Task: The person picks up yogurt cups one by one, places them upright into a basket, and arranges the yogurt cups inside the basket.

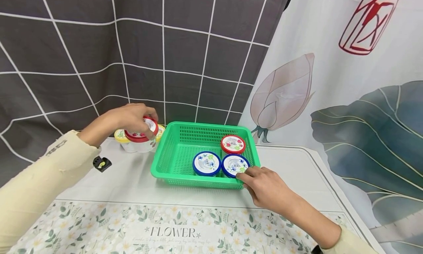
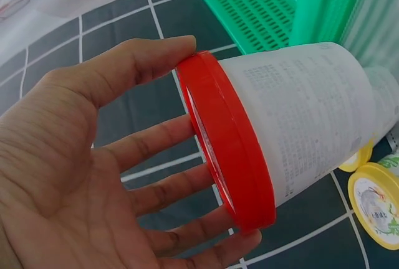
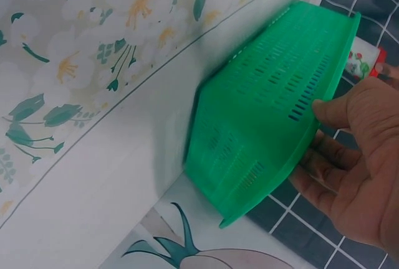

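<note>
My left hand [image 1: 132, 118] holds a tub with a red lid [image 2: 230, 144], thumb on one side of the lid and fingers spread along the other. Its white, printed body [image 2: 305, 113] shows tilted in the left wrist view. With the right hand [image 1: 269, 189] I pinch the rim of a green plastic basket [image 1: 185, 176] at its near right corner, thumb outside and fingers inside. Within the basket stand two blue-lidded tubs, one left [image 1: 206, 163] and one right [image 1: 235, 163], and a red-lidded tub [image 1: 232, 144] behind the right one.
Left of the basket, two yellow-lidded tubs, one left [image 1: 120, 135] and one right [image 1: 161, 131], stand partly hidden behind the held tub. A floral cloth [image 1: 172, 217] covers the front of the white table [image 1: 125, 180]. A dark grid curtain [image 1: 185, 55] hangs behind.
</note>
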The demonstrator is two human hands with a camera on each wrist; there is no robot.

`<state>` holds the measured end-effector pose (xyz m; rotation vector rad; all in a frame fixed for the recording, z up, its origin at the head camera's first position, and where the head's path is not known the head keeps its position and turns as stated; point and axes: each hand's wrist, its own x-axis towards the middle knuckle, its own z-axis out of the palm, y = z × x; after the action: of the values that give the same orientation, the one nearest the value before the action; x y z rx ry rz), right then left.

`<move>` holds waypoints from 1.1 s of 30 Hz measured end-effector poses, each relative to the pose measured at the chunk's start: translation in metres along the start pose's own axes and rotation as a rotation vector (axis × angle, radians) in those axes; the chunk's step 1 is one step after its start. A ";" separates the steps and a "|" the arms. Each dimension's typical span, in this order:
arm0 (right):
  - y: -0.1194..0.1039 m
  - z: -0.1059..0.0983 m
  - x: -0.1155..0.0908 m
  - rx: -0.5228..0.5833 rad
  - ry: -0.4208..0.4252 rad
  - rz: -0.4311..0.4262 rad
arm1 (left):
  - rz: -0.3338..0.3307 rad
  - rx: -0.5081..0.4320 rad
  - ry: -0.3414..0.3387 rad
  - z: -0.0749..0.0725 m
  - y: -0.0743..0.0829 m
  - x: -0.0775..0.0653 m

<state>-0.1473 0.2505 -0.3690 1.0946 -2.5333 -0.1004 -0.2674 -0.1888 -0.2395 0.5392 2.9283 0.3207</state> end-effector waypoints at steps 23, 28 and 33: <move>0.001 -0.001 0.002 -0.001 -0.022 0.004 | 0.075 0.013 0.027 0.002 0.042 -0.001; 0.001 -0.001 0.002 0.000 -0.022 0.003 | 0.086 0.011 0.031 0.004 0.048 -0.001; 0.000 -0.003 0.002 0.001 -0.035 0.013 | 0.098 0.016 0.028 0.005 0.053 0.000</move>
<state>-0.1479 0.2496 -0.3659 1.0854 -2.5714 -0.1153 -0.2485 -0.1399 -0.2316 0.6880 2.9396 0.3194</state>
